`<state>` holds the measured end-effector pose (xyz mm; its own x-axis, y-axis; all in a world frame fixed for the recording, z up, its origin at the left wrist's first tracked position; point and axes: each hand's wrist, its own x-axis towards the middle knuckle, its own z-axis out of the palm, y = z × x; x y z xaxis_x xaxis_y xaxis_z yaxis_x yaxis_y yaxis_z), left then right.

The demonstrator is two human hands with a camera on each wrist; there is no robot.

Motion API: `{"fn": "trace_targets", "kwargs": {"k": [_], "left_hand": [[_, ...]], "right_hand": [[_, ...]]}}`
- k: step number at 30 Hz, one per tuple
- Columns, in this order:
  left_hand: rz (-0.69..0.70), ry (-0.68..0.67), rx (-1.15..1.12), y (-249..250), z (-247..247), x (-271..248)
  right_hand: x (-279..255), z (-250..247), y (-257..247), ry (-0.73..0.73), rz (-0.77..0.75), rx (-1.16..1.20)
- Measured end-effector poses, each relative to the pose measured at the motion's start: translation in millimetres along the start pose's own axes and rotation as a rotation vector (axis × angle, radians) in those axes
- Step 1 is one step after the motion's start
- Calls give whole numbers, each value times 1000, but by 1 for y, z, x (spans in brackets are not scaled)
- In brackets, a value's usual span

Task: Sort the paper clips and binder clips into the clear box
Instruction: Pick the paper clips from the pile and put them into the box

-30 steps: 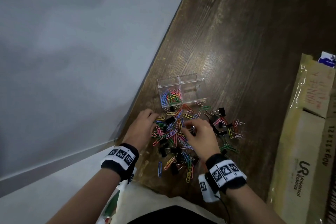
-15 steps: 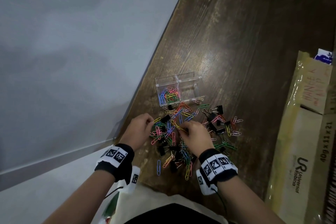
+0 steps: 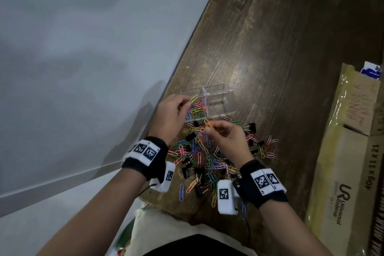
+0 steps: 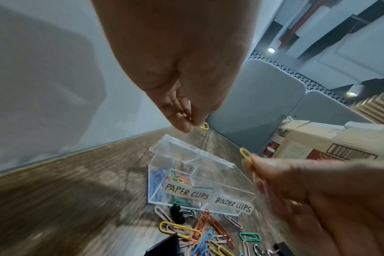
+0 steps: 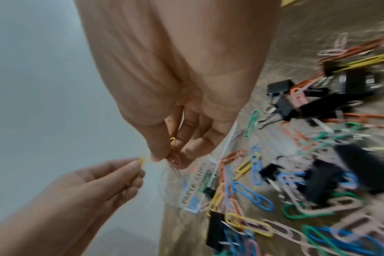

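Two bare hands work over a dark wooden table (image 3: 280,48). Left hand (image 3: 170,114) hovers above the clear box (image 3: 216,89), fingers pinching a yellow paper clip (image 3: 194,98) over the paper-clip compartment, which is partly filled. Right hand (image 3: 227,139), just beside the box's near wall, pinches several paper clips (image 3: 208,123). A cardboard box (image 3: 342,162) lies at right. Loose paper clips and black binder clips (image 3: 252,127) lie scattered between the wrists, near the table's left edge.

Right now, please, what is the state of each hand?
Left hand: closed, fingers pinching a yellow paper clip above the clear box.
Right hand: closed, holding several paper clips.
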<state>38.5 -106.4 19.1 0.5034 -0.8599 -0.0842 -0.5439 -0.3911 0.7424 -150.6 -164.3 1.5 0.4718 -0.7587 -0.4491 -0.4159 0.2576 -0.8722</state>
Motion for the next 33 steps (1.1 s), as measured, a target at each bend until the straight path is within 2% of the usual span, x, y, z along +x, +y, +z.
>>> {"fn": "trace_targets", "kwargs": {"k": [6, 10, 14, 17, 23, 25, 30, 33], "left_hand": [[12, -26, 14, -9, -3, -22], [-31, -195, 94, -30, -1, -62], [-29, -292, 137, -45, 11, -84], [11, -319, 160, -45, 25, -85], [122, -310, 197, -28, 47, -65], [145, -266, 207, -22, 50, -61], [111, 19, 131, -14, 33, -44], [58, 61, 114, -20, 20, -30]], "right_hand": [[47, 16, -43, 110, -160, -180], [69, 27, -54, 123, -195, -308], [55, 18, -41, 154, -306, -383], [30, 5, -11, 186, -418, -418], [13, -2, 41, -49, -310, -755], [13, 3, 44, -76, -298, -781], [20, 9, 42, -39, -324, -829], [21, 9, 44, -43, -322, -837]]}}
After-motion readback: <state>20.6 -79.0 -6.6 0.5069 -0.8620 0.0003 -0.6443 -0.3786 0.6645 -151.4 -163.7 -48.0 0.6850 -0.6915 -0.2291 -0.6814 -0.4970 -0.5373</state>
